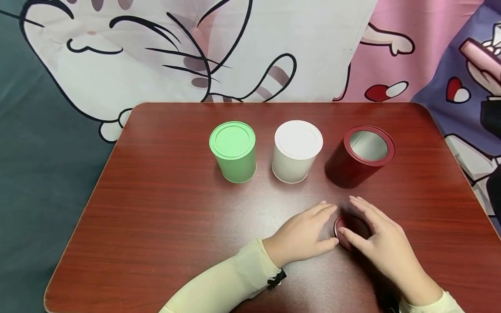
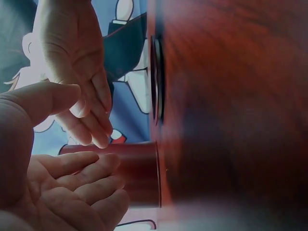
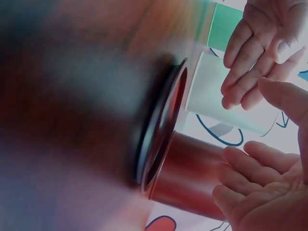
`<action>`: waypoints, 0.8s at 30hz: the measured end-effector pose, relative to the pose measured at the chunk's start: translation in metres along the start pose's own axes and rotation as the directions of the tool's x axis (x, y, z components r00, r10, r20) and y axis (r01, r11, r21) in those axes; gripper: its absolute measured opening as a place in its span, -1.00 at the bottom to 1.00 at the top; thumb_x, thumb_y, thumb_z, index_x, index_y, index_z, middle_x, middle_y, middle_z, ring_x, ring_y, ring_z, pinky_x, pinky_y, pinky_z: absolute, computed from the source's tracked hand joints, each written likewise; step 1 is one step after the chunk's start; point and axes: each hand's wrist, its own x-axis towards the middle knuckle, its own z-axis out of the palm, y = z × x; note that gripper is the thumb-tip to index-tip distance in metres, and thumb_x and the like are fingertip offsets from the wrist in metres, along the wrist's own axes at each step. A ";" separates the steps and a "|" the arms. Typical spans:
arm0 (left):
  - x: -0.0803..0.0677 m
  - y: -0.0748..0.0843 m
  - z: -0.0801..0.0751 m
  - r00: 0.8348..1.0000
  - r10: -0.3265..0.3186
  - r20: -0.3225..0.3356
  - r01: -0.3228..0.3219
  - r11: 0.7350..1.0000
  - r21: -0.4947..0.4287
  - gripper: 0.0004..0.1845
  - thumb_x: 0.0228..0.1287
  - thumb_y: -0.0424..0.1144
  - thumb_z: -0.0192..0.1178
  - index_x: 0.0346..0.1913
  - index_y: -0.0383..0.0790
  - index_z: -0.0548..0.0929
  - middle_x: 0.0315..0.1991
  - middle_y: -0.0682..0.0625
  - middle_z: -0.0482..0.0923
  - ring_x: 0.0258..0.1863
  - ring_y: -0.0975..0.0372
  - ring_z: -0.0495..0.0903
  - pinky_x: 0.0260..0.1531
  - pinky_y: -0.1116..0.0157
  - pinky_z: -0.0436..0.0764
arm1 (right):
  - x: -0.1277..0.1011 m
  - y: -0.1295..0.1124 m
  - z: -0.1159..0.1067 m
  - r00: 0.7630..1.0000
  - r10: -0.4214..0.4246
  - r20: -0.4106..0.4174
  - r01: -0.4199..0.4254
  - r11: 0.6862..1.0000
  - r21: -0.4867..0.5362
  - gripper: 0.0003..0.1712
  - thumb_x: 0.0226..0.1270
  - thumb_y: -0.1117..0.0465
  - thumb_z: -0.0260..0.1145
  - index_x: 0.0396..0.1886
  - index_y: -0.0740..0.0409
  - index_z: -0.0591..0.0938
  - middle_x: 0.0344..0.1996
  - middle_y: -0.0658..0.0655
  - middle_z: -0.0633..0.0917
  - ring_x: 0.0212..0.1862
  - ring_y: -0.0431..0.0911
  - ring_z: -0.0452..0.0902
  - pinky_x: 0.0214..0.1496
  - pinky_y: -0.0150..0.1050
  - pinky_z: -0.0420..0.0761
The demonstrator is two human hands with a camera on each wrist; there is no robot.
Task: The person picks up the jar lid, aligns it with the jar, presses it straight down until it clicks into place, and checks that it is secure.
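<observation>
1. Dark red lid (image 1: pixel 352 231) lay flat on the table (image 1: pixel 164 217), near the front edge, just in front of the open red can (image 1: pixel 360 156).
2. Left hand (image 1: pixel 303 232) sat on the lid's left side, fingers straight and relaxed, gripping nothing. From the head view I couldn't tell whether its fingertips touched the rim.
3. Right hand (image 1: pixel 385 243) was over the lid's right side, fingers loosely extended and arched above it, thumb at the near rim. Contact with the lid looked likely but no closed grip showed.
4. Wrist views confirmed both palms were open: left hand (image 2: pixel 67 187) and right hand (image 3: pixel 262 187) each with fingers apart, lid (image 3: pixel 161 125) flat on the table between them.
5. Red can stood upright with no lid on, inside pale.
6. White can (image 1: pixel 297 151) stood to its left, lid on.
7. Green can (image 1: pixel 233 151) stood further left, lid on. All three were in one row, apart from each other.
</observation>
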 end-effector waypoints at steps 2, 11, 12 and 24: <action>0.000 0.000 0.002 1.000 -0.004 0.012 0.004 1.000 -0.002 -0.28 0.30 0.03 0.28 0.43 -0.26 0.41 0.39 -0.02 0.43 0.44 0.22 0.33 0.38 0.43 0.25 | -0.003 0.002 -0.001 1.000 -0.003 0.007 0.003 1.000 -0.007 -0.16 -0.24 0.28 0.67 0.20 0.19 0.63 0.17 0.23 0.66 0.32 -0.60 0.22 0.30 -0.72 0.12; 0.004 0.000 0.008 0.998 -0.020 0.053 0.020 1.000 -0.008 -0.28 0.32 0.06 0.24 0.43 -0.25 0.40 0.38 0.00 0.44 0.44 0.22 0.31 0.37 0.43 0.28 | -0.016 0.014 -0.006 0.999 0.010 0.038 -0.008 0.999 -0.046 -0.15 -0.26 0.25 0.69 0.19 0.19 0.63 0.14 0.24 0.67 0.32 -0.62 0.20 0.30 -0.74 0.08; 0.005 0.000 0.008 0.998 -0.020 0.058 0.020 1.000 -0.010 -0.28 0.32 0.06 0.24 0.43 -0.25 0.40 0.38 0.00 0.44 0.44 0.22 0.32 0.37 0.43 0.28 | -0.017 0.016 -0.007 0.999 0.011 0.042 -0.009 0.999 -0.051 -0.15 -0.26 0.24 0.69 0.20 0.19 0.63 0.14 0.24 0.67 0.32 -0.61 0.21 0.30 -0.74 0.08; 0.009 0.000 0.017 0.982 -0.028 0.189 0.028 1.000 0.005 -0.25 0.30 0.10 0.27 0.44 -0.21 0.39 0.39 0.05 0.42 0.44 0.21 0.31 0.39 0.42 0.26 | -0.030 0.033 -0.014 0.995 0.021 0.095 -0.011 0.994 -0.111 -0.10 -0.33 0.21 0.72 0.19 0.18 0.62 0.10 0.29 0.67 0.29 -0.41 0.38 0.29 -0.77 0.01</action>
